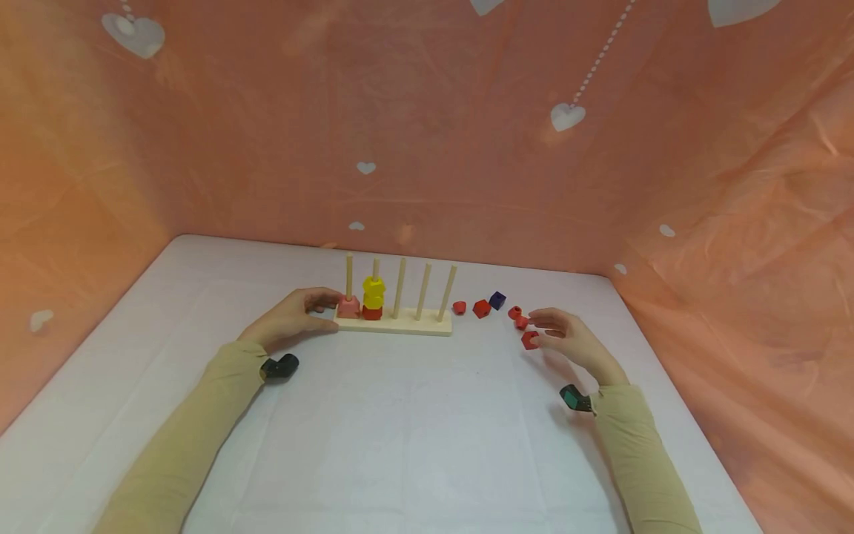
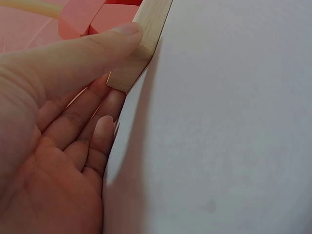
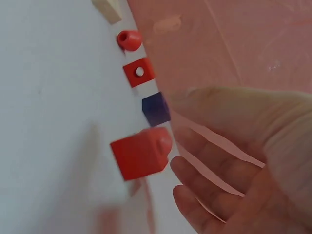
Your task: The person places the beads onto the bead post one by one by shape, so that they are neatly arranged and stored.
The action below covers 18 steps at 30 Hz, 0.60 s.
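At the left end of the wooden peg stand, my left hand pinches the base, thumb on its near side and fingers behind, as the left wrist view shows. A pink bead sits on the first peg. The second peg carries a red bead under yellow beads. My right hand hovers by a red cube bead, fingers spread and loosely bent. Its fingertips are very near the cube, but no grip shows. Two smaller red beads lie just beyond.
Between the stand and the right hand lie a rounded red bead, another red bead and a dark blue cube bead. A white cloth covers the table. Pink fabric with hearts hangs behind and at both sides.
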{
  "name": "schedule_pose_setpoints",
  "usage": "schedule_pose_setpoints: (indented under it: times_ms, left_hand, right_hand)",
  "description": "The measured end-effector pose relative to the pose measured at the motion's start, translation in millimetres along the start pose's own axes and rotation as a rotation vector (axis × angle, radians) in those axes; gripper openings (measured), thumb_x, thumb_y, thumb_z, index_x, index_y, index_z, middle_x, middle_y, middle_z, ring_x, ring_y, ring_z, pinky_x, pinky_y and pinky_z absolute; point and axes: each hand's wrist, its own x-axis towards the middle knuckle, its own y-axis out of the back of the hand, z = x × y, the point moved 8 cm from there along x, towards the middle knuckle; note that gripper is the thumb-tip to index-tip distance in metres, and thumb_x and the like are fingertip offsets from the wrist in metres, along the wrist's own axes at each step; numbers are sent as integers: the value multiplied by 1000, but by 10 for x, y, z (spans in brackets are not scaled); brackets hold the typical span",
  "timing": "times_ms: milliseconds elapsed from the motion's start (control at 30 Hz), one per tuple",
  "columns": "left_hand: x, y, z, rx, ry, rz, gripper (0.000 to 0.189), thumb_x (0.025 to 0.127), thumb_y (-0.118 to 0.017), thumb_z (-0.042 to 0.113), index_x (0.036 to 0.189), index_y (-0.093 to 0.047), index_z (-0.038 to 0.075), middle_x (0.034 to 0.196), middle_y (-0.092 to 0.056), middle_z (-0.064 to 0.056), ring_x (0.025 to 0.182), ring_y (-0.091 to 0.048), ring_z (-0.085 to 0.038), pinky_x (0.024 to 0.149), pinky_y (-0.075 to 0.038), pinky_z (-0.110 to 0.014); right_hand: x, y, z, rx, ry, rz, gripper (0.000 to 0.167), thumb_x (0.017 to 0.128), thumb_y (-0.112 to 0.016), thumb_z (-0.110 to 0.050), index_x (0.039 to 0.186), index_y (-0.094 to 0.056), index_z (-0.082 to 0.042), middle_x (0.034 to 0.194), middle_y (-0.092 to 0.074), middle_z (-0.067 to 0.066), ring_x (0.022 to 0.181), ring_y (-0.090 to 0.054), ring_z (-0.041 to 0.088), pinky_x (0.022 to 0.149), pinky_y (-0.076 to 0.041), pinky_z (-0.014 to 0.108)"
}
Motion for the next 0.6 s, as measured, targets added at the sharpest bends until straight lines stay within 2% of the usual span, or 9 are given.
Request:
schedule_pose_setpoints:
  times_ms: [200, 400, 600]
  left_hand:
    - [11, -3, -12, 10, -21, -4, 63, 79, -80, 18, 133, -51, 6, 134, -51, -12, 120, -44, -31, 105, -32, -49]
    - [16, -3, -3, 13, -25, -3, 63, 79, -80, 18, 134, -51, 6, 134, -51, -12, 120, -44, -31, 105, -31, -49]
    - [19, 3, -3, 3, -19, -2, 64, 78, -80, 18, 134, -51, 6, 134, -51, -12, 120, -44, -31, 105, -32, -49]
  right_hand:
    - [1, -66, 112, 15, -26, -51, 49, 87, -70, -11, 132, -51, -2, 129, -54, 16, 119, -50, 36, 94, -47, 38]
    - [-9, -114, 135, -44, -39, -78, 46, 88, -68, -6, 130, -52, 0, 127, -55, 18, 117, -51, 36, 97, -44, 46]
    - [18, -111, 208, -63, -70, -55, 39, 89, -65, -2, 127, -54, -1, 125, -55, 18, 116, -51, 37, 96, -45, 45]
